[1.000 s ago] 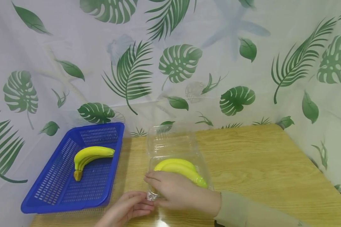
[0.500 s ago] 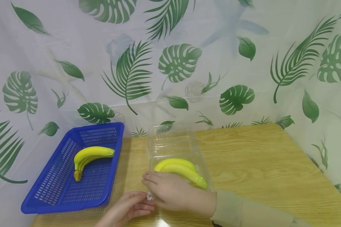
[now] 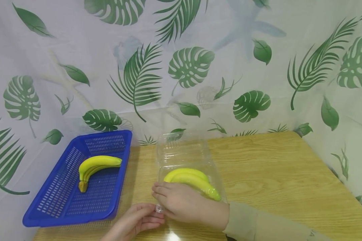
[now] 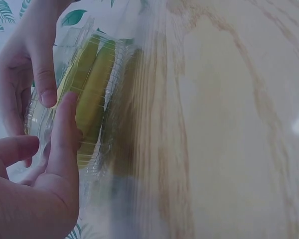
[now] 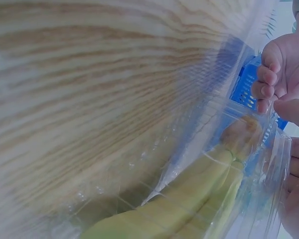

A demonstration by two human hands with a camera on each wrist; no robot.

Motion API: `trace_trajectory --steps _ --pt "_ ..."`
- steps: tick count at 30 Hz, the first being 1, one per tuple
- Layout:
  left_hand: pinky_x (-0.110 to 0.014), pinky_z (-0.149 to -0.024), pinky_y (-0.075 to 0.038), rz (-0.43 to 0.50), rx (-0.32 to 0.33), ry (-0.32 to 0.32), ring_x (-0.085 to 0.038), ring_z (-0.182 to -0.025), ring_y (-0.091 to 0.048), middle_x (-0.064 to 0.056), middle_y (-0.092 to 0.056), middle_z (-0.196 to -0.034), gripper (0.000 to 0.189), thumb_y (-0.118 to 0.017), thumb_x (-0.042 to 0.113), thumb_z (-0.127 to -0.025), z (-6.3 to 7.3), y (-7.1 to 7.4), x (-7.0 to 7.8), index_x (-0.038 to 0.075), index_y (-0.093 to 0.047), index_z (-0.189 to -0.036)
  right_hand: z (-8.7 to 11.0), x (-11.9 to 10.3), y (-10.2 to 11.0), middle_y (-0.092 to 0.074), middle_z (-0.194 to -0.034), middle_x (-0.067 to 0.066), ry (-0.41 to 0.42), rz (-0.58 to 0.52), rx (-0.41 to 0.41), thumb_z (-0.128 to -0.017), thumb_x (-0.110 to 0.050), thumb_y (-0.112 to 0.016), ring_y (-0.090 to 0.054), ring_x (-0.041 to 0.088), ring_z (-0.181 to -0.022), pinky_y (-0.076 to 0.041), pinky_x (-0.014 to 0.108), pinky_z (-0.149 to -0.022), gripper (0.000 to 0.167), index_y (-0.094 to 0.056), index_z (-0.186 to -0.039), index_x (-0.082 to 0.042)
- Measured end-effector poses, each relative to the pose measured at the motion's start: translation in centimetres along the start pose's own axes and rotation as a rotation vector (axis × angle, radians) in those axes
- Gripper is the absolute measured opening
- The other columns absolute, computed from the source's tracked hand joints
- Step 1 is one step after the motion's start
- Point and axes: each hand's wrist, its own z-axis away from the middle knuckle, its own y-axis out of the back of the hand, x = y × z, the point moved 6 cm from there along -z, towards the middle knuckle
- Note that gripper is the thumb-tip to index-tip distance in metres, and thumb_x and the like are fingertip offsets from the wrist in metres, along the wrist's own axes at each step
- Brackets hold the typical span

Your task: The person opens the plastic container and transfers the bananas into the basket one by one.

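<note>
A clear plastic clamshell container (image 3: pixel 215 174) lies on the table with its lid (image 3: pixel 182 147) raised at the back. Inside it is a bunch of yellow bananas (image 3: pixel 196 180), greenish at the tips. My right hand (image 3: pixel 184 202) reaches across the near part of the container and grips its left side, the thumb in front and the fingers over the edge. At the near left corner my left hand (image 3: pixel 140 217) pinches the plastic between thumb and fingers. In the left wrist view the two hands meet at this corner, the bananas (image 4: pixel 94 94) showing through the ribbed wall.
To the left stands a blue plastic basket (image 3: pixel 117 197) with slotted walls, another bunch of bananas (image 3: pixel 101 162) lying in it. The wooden table (image 3: pixel 274 167) extends to the right. Behind it hangs a white cloth (image 3: pixel 217 33) with a green leaf print.
My right hand and sleeve have shifted slightly to the left along the container's near side. The left hand, lid and bananas stay where they were.
</note>
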Motion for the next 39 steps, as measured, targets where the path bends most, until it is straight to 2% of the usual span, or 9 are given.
trace_trajectory --steps 9,17,26,35,39 --pt "-0.026 -0.097 -0.064 0.068 0.016 0.029 -0.012 -0.104 -0.078 -0.004 -0.081 -0.109 0.031 -0.046 0.011 -0.113 -0.20 0.38 -0.57 -0.006 -0.068 -0.127 -0.28 -0.05 -0.02 -0.067 -0.148 0.005 0.053 0.041 0.007 -0.101 -0.041 -0.069 -0.058 0.018 -0.144 -0.044 0.029 -0.125 0.051 -0.067 -0.142 -0.010" --pt "-0.025 -0.097 -0.063 0.071 -0.027 -0.012 -0.011 -0.105 -0.078 -0.003 -0.081 -0.109 0.030 -0.044 0.009 -0.113 -0.10 0.27 -0.52 -0.004 -0.070 -0.124 -0.46 0.07 -0.16 -0.069 -0.145 0.004 0.042 0.016 0.015 -0.098 -0.041 -0.072 -0.059 0.017 -0.143 -0.046 0.029 -0.123 0.051 -0.069 -0.139 -0.011" --pt "-0.025 -0.099 -0.063 0.054 -0.024 -0.019 -0.011 -0.106 -0.077 -0.002 -0.081 -0.110 0.028 -0.046 0.008 -0.112 -0.09 0.32 -0.47 0.002 -0.071 -0.122 -0.65 -0.04 0.06 -0.071 -0.142 0.004 0.061 0.053 0.025 -0.098 -0.046 -0.072 -0.062 0.017 -0.140 -0.047 0.028 -0.122 0.052 -0.070 -0.137 -0.011" --pt "-0.022 -0.096 -0.063 0.034 -0.003 -0.010 -0.010 -0.104 -0.077 -0.001 -0.081 -0.110 0.025 -0.050 0.007 -0.110 -0.19 0.48 -0.51 0.004 -0.073 -0.120 -0.59 -0.38 -0.07 -0.074 -0.136 0.005 0.109 0.118 0.112 -0.097 -0.044 -0.072 -0.066 0.018 -0.135 -0.050 0.027 -0.119 0.049 -0.074 -0.131 -0.010" --pt "-0.020 -0.094 -0.063 0.039 -0.009 -0.020 -0.009 -0.103 -0.078 -0.001 -0.081 -0.109 0.025 -0.052 0.002 -0.108 -0.24 0.46 -0.46 0.005 -0.074 -0.118 -0.61 -0.47 -0.05 -0.075 -0.135 0.005 0.105 0.125 0.120 -0.097 -0.045 -0.072 -0.066 0.018 -0.135 -0.051 0.027 -0.118 0.049 -0.074 -0.130 -0.010"
